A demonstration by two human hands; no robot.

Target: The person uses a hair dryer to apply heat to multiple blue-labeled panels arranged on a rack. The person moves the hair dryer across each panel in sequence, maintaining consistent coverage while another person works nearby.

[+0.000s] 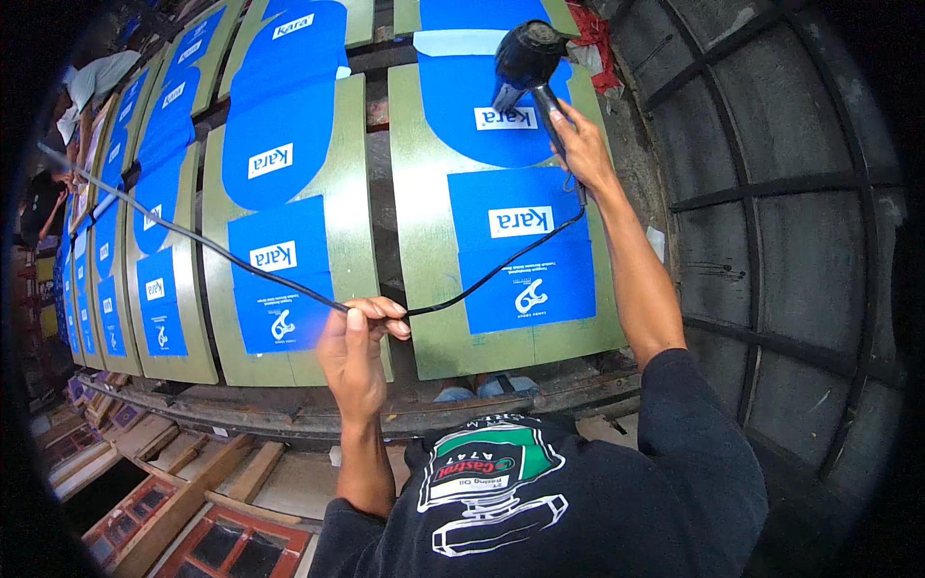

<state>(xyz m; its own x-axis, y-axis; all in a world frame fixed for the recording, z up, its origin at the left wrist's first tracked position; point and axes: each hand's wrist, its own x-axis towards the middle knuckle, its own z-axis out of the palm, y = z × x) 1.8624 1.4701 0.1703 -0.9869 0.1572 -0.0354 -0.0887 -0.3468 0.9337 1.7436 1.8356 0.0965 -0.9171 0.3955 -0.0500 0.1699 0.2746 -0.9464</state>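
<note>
My right hand [584, 148] grips the handle of a black hair dryer [531, 54], whose nozzle points down at blue printed fabric [462, 108] on the nearest green screen-printing table panel [426, 238]. The nozzle overlaps a white printed box on the fabric; whether it touches cannot be told. My left hand [365, 332] pinches the dryer's black power cord [491, 271] between thumb and fingers, over the gap between two panels. From there the cord runs off to the upper left. Below the curved piece lies a separate blue rectangular piece [527, 289].
More green panels [354, 180] with blue printed pieces stand in a row to the left. A co-worker [90, 87] bends over the far left end. A dark metal-framed wall [795, 253] rises on the right. Wooden frames [231, 535] lie at lower left. Red cloth [592, 32] lies beyond the dryer.
</note>
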